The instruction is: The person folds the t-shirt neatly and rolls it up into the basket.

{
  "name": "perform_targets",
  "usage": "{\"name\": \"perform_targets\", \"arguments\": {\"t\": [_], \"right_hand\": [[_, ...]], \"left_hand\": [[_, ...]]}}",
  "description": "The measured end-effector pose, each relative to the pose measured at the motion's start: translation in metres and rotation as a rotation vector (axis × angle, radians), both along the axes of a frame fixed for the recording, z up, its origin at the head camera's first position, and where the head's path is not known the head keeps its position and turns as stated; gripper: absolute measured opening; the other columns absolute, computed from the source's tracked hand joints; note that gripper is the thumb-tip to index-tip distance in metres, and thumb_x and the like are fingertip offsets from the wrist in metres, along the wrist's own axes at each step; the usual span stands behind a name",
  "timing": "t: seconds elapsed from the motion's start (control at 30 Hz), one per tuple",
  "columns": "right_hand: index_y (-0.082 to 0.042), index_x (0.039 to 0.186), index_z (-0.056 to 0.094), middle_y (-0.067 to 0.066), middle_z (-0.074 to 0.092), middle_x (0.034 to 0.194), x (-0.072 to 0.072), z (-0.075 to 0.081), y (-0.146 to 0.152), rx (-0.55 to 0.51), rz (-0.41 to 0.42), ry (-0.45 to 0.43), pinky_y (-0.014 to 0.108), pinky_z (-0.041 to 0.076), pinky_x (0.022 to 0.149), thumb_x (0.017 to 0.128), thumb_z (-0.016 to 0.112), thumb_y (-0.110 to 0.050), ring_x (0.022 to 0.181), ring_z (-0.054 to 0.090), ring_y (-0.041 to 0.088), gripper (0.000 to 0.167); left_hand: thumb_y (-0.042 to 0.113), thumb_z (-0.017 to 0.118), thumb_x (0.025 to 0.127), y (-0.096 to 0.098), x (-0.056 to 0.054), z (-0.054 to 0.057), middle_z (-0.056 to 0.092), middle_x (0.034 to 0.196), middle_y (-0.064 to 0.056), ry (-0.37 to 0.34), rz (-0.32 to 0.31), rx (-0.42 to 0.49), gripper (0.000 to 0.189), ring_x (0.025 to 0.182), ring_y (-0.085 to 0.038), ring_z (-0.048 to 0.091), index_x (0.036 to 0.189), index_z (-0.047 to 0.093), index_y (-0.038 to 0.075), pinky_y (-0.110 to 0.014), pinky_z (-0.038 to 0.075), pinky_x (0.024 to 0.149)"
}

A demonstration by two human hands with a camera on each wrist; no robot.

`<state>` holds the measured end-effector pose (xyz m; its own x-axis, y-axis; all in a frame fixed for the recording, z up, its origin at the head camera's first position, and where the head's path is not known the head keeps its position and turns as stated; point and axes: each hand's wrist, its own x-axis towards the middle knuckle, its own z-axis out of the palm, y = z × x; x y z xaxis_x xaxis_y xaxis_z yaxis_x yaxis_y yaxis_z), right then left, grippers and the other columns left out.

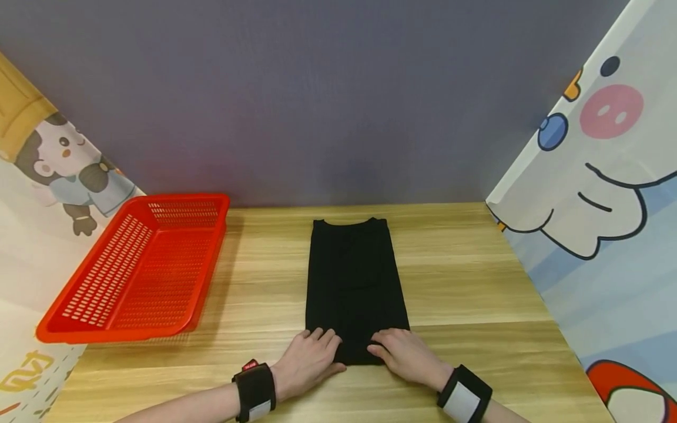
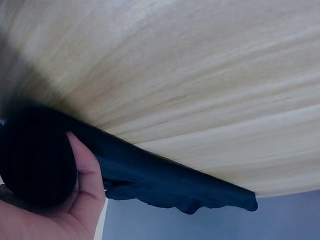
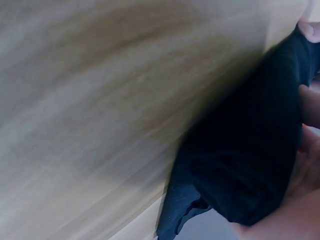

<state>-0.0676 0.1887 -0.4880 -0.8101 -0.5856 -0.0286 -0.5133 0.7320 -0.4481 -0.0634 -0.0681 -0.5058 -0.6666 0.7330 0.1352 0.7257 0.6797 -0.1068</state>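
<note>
A black shirt, folded into a long narrow strip, lies on the wooden table with its curved neckline edge at the far end. Its near end is rolled up. At the left of that end my left hand grips the cloth; in the left wrist view its thumb curls round the thick roll. My right hand holds the right side of the same end, fingers bent over it. The right wrist view shows the bulky roll against the palm, with fingertips of the other hand at the frame's edge.
A red plastic basket with slotted walls stands on the left of the wooden table. Behind the table rises a grey panel. Printed cartoon panels border the left and right sides. Both wrists wear black straps.
</note>
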Motion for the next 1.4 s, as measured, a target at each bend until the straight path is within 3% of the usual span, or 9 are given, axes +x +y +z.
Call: {"name": "perform_targets", "arguments": {"t": [0.23, 0.33, 0.47, 0.6, 0.73, 0.87, 1.07, 1.23, 1.4], "right_hand": [[-0.019, 0.126, 0.063, -0.001, 0.065, 0.119, 0.008, -0.001, 0.004, 0.078, -0.017, 0.033, 0.048, 0.056, 0.084, 0.092, 0.07, -0.044, 0.108, 0.065, 0.024, 0.043], [-0.02, 0.125, 0.06, -0.002, 0.062, 0.118, 0.01, -0.001, 0.006, 0.107, 0.007, 0.076, 0.049, 0.056, 0.084, 0.086, 0.078, -0.042, 0.11, 0.064, 0.024, 0.048], [-0.019, 0.115, 0.064, -0.006, 0.065, 0.11, 0.011, -0.003, 0.005, 0.083, 0.029, 0.128, 0.04, 0.056, 0.082, 0.086, 0.078, -0.037, 0.101, 0.065, 0.016, 0.036], [-0.018, 0.104, 0.069, -0.008, 0.067, 0.1, 0.009, -0.006, 0.005, 0.017, 0.048, 0.16, 0.032, 0.054, 0.076, 0.09, 0.074, -0.032, 0.089, 0.063, 0.009, 0.02], [-0.017, 0.101, 0.071, -0.007, 0.069, 0.096, 0.004, -0.007, 0.005, -0.021, 0.055, 0.157, 0.03, 0.054, 0.074, 0.093, 0.071, -0.028, 0.086, 0.063, 0.009, 0.014], [-0.015, 0.099, 0.073, -0.006, 0.068, 0.092, -0.001, -0.004, 0.004, -0.019, 0.05, 0.143, 0.03, 0.053, 0.07, 0.096, 0.067, -0.028, 0.082, 0.064, 0.01, 0.014], [-0.018, 0.096, 0.072, -0.009, 0.067, 0.087, -0.005, -0.001, 0.002, 0.022, 0.017, 0.12, 0.029, 0.051, 0.067, 0.1, 0.06, -0.029, 0.079, 0.064, 0.008, 0.017], [-0.019, 0.106, 0.072, -0.006, 0.072, 0.1, -0.001, -0.002, 0.002, 0.048, -0.037, 0.086, 0.037, 0.055, 0.075, 0.1, 0.06, -0.039, 0.091, 0.068, 0.014, 0.025], [-0.019, 0.121, 0.067, -0.003, 0.07, 0.114, 0.005, -0.001, 0.005, 0.09, -0.03, 0.076, 0.043, 0.056, 0.081, 0.09, 0.07, -0.05, 0.101, 0.067, 0.02, 0.044]], "left_hand": [[0.039, 0.05, 0.105, 0.004, -0.005, 0.0, 0.062, 0.078, 0.006, -0.076, 0.003, 0.069, 0.029, 0.066, -0.01, 0.059, 0.088, 0.061, 0.018, -0.023, 0.039, 0.05], [0.035, 0.05, 0.105, 0.005, -0.006, 0.0, 0.059, 0.069, 0.007, -0.081, -0.009, 0.104, 0.031, 0.056, -0.009, 0.056, 0.079, 0.056, 0.019, -0.022, 0.03, 0.043], [0.033, 0.051, 0.105, 0.005, -0.006, 0.0, 0.056, 0.064, 0.008, -0.079, -0.029, 0.133, 0.032, 0.05, -0.007, 0.054, 0.076, 0.052, 0.019, -0.021, 0.023, 0.041], [0.035, 0.049, 0.106, 0.004, -0.005, -0.001, 0.059, 0.069, 0.008, -0.115, -0.012, 0.126, 0.027, 0.053, -0.007, 0.056, 0.085, 0.057, 0.018, -0.021, 0.025, 0.042], [0.045, 0.05, 0.104, 0.001, -0.003, -0.002, 0.068, 0.091, 0.007, -0.145, 0.001, 0.095, 0.03, 0.067, -0.009, 0.061, 0.112, 0.063, 0.018, -0.02, 0.034, 0.046], [0.053, 0.054, 0.099, -0.002, -0.003, -0.003, 0.066, 0.105, 0.007, -0.098, -0.035, 0.086, 0.043, 0.079, -0.009, 0.062, 0.125, 0.06, 0.019, -0.02, 0.041, 0.053], [0.056, 0.056, 0.097, -0.002, -0.004, -0.006, 0.062, 0.103, 0.008, -0.001, -0.111, 0.064, 0.042, 0.084, -0.009, 0.061, 0.12, 0.061, 0.021, -0.021, 0.045, 0.059], [0.047, 0.058, 0.099, 0.001, -0.005, -0.006, 0.062, 0.096, 0.009, 0.041, -0.118, 0.064, 0.026, 0.08, -0.007, 0.062, 0.109, 0.063, 0.023, -0.021, 0.045, 0.058], [0.04, 0.059, 0.1, 0.004, -0.007, -0.003, 0.061, 0.088, 0.01, 0.039, -0.109, 0.053, 0.018, 0.074, -0.007, 0.061, 0.1, 0.062, 0.022, -0.019, 0.041, 0.052]]}}
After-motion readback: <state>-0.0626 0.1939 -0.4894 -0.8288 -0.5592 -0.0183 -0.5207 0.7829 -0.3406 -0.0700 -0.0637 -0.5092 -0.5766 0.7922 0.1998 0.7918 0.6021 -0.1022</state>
